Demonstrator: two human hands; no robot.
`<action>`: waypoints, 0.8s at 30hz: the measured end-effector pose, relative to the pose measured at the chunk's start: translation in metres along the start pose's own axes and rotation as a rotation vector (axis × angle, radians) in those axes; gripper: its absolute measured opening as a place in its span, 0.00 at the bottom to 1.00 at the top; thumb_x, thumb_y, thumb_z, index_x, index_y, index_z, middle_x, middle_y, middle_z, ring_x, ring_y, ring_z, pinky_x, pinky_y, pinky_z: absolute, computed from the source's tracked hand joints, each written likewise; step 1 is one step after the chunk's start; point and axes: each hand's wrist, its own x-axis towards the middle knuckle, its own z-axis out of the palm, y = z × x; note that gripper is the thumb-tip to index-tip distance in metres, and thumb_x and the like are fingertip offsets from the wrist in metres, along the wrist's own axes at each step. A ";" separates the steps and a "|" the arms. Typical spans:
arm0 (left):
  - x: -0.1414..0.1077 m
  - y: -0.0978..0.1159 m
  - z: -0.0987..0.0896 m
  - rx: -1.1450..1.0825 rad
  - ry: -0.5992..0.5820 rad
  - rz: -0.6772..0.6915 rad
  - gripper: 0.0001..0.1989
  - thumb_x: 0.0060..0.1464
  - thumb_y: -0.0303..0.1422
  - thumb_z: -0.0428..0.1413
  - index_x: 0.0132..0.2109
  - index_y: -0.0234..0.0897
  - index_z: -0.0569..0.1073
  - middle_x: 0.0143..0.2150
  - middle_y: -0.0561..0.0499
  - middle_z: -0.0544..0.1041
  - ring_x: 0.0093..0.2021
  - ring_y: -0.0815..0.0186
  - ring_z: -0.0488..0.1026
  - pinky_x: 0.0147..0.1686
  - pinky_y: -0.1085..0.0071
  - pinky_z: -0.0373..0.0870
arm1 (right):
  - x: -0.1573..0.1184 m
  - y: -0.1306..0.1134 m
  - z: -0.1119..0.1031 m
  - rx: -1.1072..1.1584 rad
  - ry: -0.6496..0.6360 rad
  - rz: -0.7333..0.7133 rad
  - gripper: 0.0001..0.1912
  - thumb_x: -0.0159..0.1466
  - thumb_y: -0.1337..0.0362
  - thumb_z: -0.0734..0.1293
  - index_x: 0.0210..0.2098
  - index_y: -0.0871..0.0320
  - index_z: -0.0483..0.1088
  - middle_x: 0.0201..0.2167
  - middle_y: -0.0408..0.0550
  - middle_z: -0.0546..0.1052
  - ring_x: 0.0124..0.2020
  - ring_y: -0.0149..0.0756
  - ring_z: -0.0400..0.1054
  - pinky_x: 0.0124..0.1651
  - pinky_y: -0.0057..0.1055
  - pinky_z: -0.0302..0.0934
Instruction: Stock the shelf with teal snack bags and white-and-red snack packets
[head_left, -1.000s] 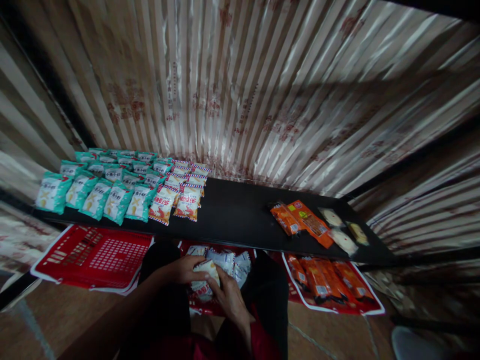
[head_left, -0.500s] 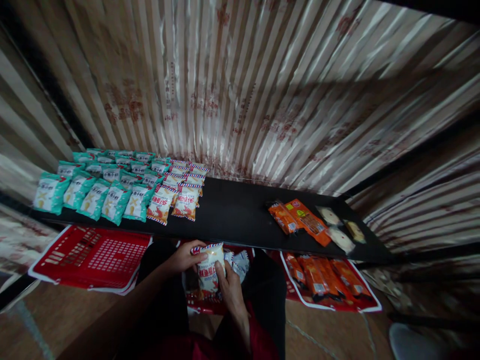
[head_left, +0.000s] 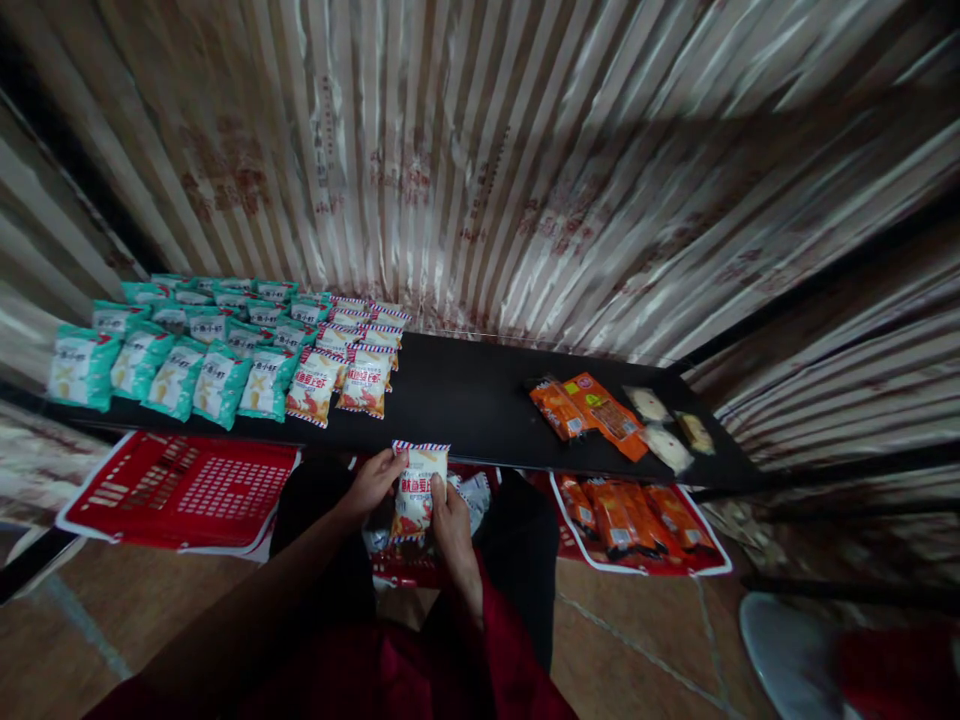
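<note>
A white and orange snack bag with striped ends is held upright between both hands, its printed front facing me. My left hand pinches its upper left edge, while my right hand grips its right side with the thumb on the front. Behind and below it, a red basket between my knees holds more bags, partly hidden by my hands. Matching snack bags stand in two columns on the black shelf, beside several rows of teal snack bags.
Orange packets and pale round packaged items lie at the shelf's right. Beneath it, a red basket hangs at left and another holds orange packets at right. A striped curtain backs the shelf. A grey stool stands lower right.
The held bag has been raised toward the shelf's front edge and straightened so its front faces me squarely. My right hand has moved up with it. The view has shifted slightly.
</note>
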 end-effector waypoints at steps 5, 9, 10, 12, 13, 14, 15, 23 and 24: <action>-0.003 -0.003 0.004 -0.062 -0.036 -0.046 0.23 0.43 0.51 0.58 0.37 0.36 0.71 0.30 0.51 0.76 0.33 0.65 0.72 0.30 0.73 0.65 | 0.004 0.002 0.000 -0.027 0.014 0.052 0.32 0.63 0.41 0.51 0.35 0.61 0.73 0.31 0.56 0.78 0.33 0.42 0.70 0.36 0.32 0.60; -0.004 -0.011 0.008 -0.090 -0.075 -0.088 0.25 0.42 0.51 0.59 0.39 0.35 0.72 0.34 0.48 0.78 0.37 0.61 0.75 0.35 0.70 0.68 | 0.007 0.002 -0.001 -0.031 0.009 0.082 0.32 0.63 0.42 0.51 0.35 0.62 0.73 0.32 0.57 0.78 0.33 0.41 0.70 0.35 0.32 0.59; -0.005 -0.014 0.009 -0.099 -0.081 -0.079 0.26 0.41 0.52 0.59 0.39 0.35 0.73 0.34 0.47 0.78 0.38 0.60 0.75 0.35 0.70 0.69 | 0.008 0.001 -0.001 -0.022 0.006 0.083 0.32 0.63 0.42 0.51 0.36 0.62 0.73 0.32 0.57 0.78 0.33 0.41 0.70 0.35 0.32 0.59; -0.004 -0.019 0.012 -0.124 -0.085 -0.055 0.26 0.42 0.53 0.59 0.39 0.34 0.73 0.34 0.47 0.79 0.38 0.60 0.76 0.37 0.69 0.70 | 0.009 -0.001 -0.002 -0.008 0.013 0.084 0.33 0.62 0.41 0.51 0.36 0.62 0.73 0.32 0.56 0.78 0.33 0.41 0.71 0.35 0.31 0.59; -0.004 -0.022 0.013 -0.133 -0.080 -0.047 0.26 0.43 0.53 0.58 0.38 0.34 0.73 0.34 0.47 0.79 0.37 0.60 0.76 0.37 0.69 0.70 | 0.009 -0.002 -0.002 -0.009 0.021 0.085 0.33 0.62 0.40 0.52 0.36 0.61 0.73 0.32 0.55 0.78 0.33 0.41 0.71 0.35 0.31 0.60; -0.004 -0.024 0.014 -0.137 -0.066 -0.043 0.25 0.44 0.53 0.58 0.38 0.34 0.73 0.34 0.47 0.79 0.37 0.60 0.76 0.37 0.69 0.71 | 0.009 -0.003 -0.002 -0.013 0.027 0.083 0.33 0.61 0.39 0.52 0.35 0.61 0.74 0.31 0.55 0.78 0.33 0.42 0.71 0.35 0.32 0.60; -0.004 -0.026 0.015 -0.134 -0.044 -0.043 0.25 0.44 0.53 0.57 0.38 0.34 0.74 0.34 0.47 0.79 0.36 0.60 0.76 0.37 0.68 0.71 | 0.008 -0.004 -0.002 -0.019 0.030 0.081 0.33 0.61 0.39 0.52 0.35 0.61 0.74 0.31 0.55 0.78 0.33 0.42 0.71 0.34 0.32 0.60; 0.000 -0.037 0.023 -0.032 0.157 -0.014 0.21 0.48 0.49 0.57 0.39 0.35 0.75 0.37 0.46 0.80 0.39 0.59 0.76 0.39 0.68 0.71 | 0.008 -0.007 -0.004 0.071 -0.005 0.074 0.31 0.62 0.40 0.53 0.39 0.59 0.72 0.37 0.55 0.79 0.37 0.41 0.71 0.40 0.33 0.62; 0.001 -0.037 0.023 -0.021 0.159 -0.004 0.21 0.48 0.49 0.56 0.40 0.35 0.74 0.37 0.46 0.80 0.38 0.59 0.76 0.39 0.69 0.70 | 0.008 -0.007 -0.004 0.077 -0.008 0.074 0.30 0.62 0.41 0.53 0.39 0.59 0.72 0.38 0.54 0.79 0.37 0.41 0.71 0.40 0.33 0.62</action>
